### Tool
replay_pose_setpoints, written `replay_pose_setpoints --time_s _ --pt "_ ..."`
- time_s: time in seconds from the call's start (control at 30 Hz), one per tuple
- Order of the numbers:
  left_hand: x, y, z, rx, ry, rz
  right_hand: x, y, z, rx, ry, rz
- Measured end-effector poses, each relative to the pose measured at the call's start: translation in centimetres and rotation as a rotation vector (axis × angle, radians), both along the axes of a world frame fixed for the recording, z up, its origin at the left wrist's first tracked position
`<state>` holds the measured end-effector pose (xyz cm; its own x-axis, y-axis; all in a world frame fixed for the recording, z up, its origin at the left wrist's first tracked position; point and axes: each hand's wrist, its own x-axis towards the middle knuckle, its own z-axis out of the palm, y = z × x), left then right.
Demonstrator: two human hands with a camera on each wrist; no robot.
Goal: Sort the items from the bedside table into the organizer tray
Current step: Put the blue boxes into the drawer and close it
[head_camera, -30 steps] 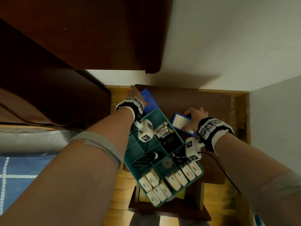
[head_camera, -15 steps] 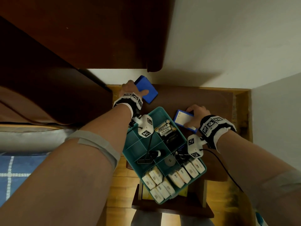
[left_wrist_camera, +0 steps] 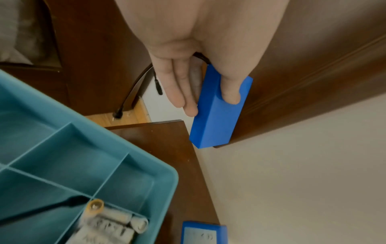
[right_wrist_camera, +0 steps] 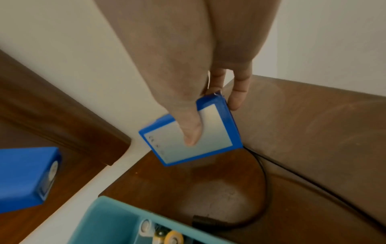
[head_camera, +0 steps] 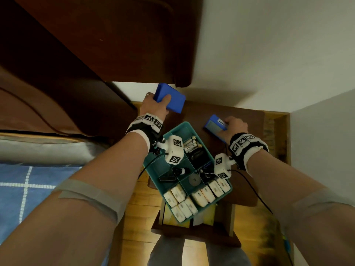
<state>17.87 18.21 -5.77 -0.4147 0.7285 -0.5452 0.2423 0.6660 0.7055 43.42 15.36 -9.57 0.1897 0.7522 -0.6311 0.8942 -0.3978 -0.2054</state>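
Observation:
My left hand (head_camera: 156,104) grips a plain blue box (head_camera: 170,99) (left_wrist_camera: 217,112), thumb on one face and fingers on the other, lifted above the back left corner of the bedside table (head_camera: 240,120). My right hand (head_camera: 233,126) holds a second blue box with a white label (head_camera: 214,125) (right_wrist_camera: 194,133), thumb on the label, raised a little off the table. Between the wrists sits the teal organizer tray (head_camera: 171,131), with batteries (head_camera: 191,145), small dark items and several white packs (head_camera: 197,196) in its compartments.
A dark wooden headboard (head_camera: 115,45) rises at the left and a white wall (head_camera: 269,45) stands behind the table. A black cable (right_wrist_camera: 261,189) lies on the table right of the tray. A bed with a blue checked cover (head_camera: 28,185) is at the left.
My left hand has lifted the plain blue box off the table and up toward the headboard. My right hand has closed round the labelled box and tilted it up.

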Motion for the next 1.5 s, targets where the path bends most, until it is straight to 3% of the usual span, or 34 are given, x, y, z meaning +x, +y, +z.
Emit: replay_pose_setpoints --time_s 0.13,0.27,0.4,0.67,0.87,1.03,1.17,1.33,1.5 --pt "1.3 -2.0 3.7 0.030 -0.163 0.109 1.2 -1.7 2.8 0.201 0.025 -0.187" --pt "3.0 -5.4 8.3 0.069 -0.187 0.115 2.3 -3.7 8.4 0.369 0.056 -0.238" --pt "4.8 -9.3 12.8 0.077 -0.172 0.053 3.3 -6.5 13.9 0.429 0.208 -0.295" --pt "6.3 -16.2 20.7 0.074 -0.197 -0.051 2.7 -13.3 24.4 0.305 0.484 -0.141" --pt "6.5 -21.5 25.4 0.180 -0.326 -0.107 2.1 -16.9 29.4 0.246 0.614 -0.433" --pt "7.7 -25.3 28.0 0.267 -0.369 -0.087 2.6 -18.8 31.7 0.229 0.737 -0.479" --pt "8.7 -27.7 29.7 0.286 -0.302 -0.112 4.8 -21.2 32.5 0.200 0.719 -0.338" --pt "9.2 -30.2 30.1 0.304 -0.098 -0.393 7.4 -23.6 33.8 0.354 0.575 -0.039" --pt "10.7 -32.5 32.7 0.370 -0.027 -0.521 8.2 -24.5 36.0 0.377 0.572 0.208"
